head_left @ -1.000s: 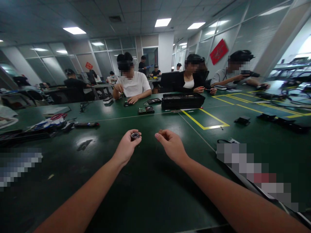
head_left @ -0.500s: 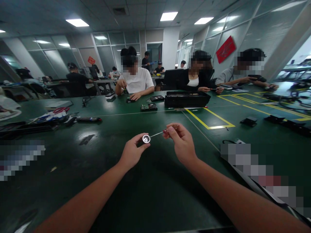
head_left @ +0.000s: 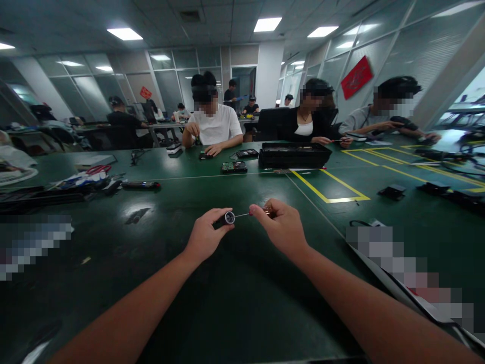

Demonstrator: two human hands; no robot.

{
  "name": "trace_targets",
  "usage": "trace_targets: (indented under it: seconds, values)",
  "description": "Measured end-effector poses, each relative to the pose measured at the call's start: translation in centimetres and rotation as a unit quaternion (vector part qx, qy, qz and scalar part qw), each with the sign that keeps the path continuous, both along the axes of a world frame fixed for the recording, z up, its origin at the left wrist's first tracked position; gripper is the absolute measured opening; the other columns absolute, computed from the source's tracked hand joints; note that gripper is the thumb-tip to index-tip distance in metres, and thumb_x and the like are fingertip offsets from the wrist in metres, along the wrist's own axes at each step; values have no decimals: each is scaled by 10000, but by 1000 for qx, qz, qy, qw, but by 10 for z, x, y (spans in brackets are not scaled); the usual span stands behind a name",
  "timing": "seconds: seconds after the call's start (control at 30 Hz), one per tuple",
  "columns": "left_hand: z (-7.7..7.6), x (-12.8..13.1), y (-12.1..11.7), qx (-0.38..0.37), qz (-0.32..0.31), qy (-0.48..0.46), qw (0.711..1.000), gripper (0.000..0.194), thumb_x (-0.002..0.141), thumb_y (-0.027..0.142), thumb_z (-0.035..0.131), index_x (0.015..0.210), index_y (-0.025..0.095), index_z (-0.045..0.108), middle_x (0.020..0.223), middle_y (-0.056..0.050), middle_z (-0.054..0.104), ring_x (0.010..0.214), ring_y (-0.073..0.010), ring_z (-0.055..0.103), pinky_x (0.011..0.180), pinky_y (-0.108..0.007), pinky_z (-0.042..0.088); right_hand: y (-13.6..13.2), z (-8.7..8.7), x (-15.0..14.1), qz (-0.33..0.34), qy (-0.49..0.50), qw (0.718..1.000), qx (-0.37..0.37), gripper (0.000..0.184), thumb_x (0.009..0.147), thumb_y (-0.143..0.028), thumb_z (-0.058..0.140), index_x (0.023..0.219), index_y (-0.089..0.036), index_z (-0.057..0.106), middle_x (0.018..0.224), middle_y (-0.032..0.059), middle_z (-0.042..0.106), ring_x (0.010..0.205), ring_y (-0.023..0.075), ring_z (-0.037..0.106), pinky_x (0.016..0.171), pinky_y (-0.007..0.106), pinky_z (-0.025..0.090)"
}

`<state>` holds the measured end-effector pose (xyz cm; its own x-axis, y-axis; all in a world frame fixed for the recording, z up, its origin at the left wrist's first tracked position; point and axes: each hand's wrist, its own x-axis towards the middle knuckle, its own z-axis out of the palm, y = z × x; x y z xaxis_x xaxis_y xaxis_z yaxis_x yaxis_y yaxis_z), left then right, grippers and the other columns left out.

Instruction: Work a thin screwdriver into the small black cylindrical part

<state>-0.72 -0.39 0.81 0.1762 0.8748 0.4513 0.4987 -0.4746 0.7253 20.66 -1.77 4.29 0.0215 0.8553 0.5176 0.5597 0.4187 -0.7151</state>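
Between the thumb and fingers of my left hand (head_left: 207,233) is a small round part (head_left: 229,218), dark outside with a bright metal rim facing right. My right hand (head_left: 282,222) is closed around the handle of a screwdriver (head_left: 242,215), whose reddish handle shows partly between the fingers. Its thin shaft points left, and the tip reaches into the round part's open end. Exactly what the tip touches inside is too small to make out. Both hands are above the green table (head_left: 235,303).
Across the table sit a person in white (head_left: 217,124) and two others. A black case (head_left: 293,155) and a circuit board (head_left: 234,167) lie ahead. At left are tools and cables (head_left: 94,177), plus a dark cylindrical tool (head_left: 141,185). Black brackets (head_left: 392,191) are at right.
My right thumb has slid left along the screwdriver, towards its shaft, and the hand has turned. The round part has tilted slightly to the right in my left hand.
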Motion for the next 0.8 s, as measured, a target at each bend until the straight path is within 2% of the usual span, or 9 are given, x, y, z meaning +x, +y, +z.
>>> trace_targets:
  seconds: [0.17,0.3,0.37,0.43,0.53,0.6,0.73,0.8]
  values:
    - [-2,-5,3,-5,11,39,999,400,799,198,751,1190,272,705,1179,-43,704,1122,-245,633,1032,-420,463,4,-2,-1,31,-21,999,-26,359,891,-506,621,661,-233,584,559,-20,574,510,147,499,524,301,333]
    - [-3,-7,6,-11,13,55,998,404,806,212,747,1202,274,701,1185,-46,702,1129,-253,628,1028,-427,458,5,-5,-1,96,9,995,-38,104,898,-339,618,916,-242,650,795,17,713,702,190,649,631,320,435]
    - [-4,-8,6,-13,13,63,998,405,810,217,746,1208,278,698,1190,-48,701,1132,-256,627,1024,-430,457,4,-5,-2,123,10,992,-40,116,904,-296,598,999,-247,645,881,28,732,770,197,673,666,325,456]
    - [-5,-8,6,-17,12,73,997,404,814,221,747,1211,279,696,1188,-47,701,1124,-256,629,1017,-431,458,3,-4,-3,126,-11,991,-46,142,932,-343,569,987,-242,652,840,25,722,727,191,662,637,319,444]
    - [-5,-7,6,-17,11,83,996,407,821,221,746,1220,277,690,1199,-44,698,1123,-252,627,1018,-434,454,4,-2,-3,93,-52,992,-63,363,1004,-458,427,876,-227,676,676,15,659,616,180,613,582,318,391]
    - [-4,-6,6,-14,12,87,996,411,823,212,748,1224,274,686,1203,-42,696,1126,-248,625,1017,-435,452,5,-2,-3,73,-71,993,-64,429,1025,-444,365,845,-221,684,672,22,655,629,181,611,592,321,376]
    - [-4,-5,6,-12,13,97,995,404,813,186,756,1205,263,695,1187,-39,704,1119,-242,630,1017,-433,450,6,-1,-3,76,-70,992,-68,265,991,-314,435,1085,-213,661,818,27,706,668,171,612,619,310,391]
    - [-4,-6,5,-13,15,102,995,406,811,181,757,1204,264,696,1191,-38,703,1124,-241,628,1016,-430,450,3,0,-4,87,-67,991,-74,257,966,-268,463,1162,-205,616,822,22,695,663,167,602,617,303,398]
